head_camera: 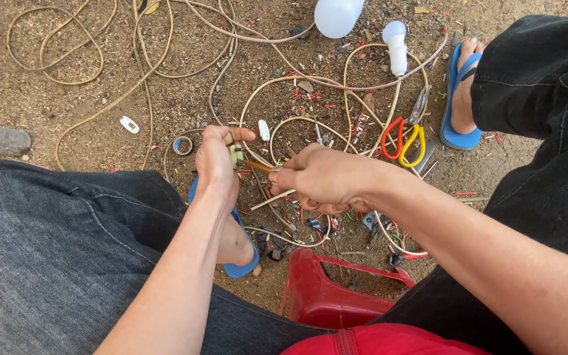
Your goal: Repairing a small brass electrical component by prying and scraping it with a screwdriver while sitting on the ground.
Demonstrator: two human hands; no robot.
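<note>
Over dirt (67,105) | left hand (217,164) fingers pinch plug (236,156) | right hand (327,179) grips screwdriver (258,165) | cords (284,85), scissors (403,139) beyond

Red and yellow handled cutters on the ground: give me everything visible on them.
The cutters lie flat on the sandy ground, right of the hands and beside a foot in a blue sandal. One looped handle is red-orange, the other yellow, both apparently plastic-coated; the grey metal head points up and away towards a white bulb. Whether the blades are closed is not clear. Beige wires cross around them. Neither hand touches them.
</note>
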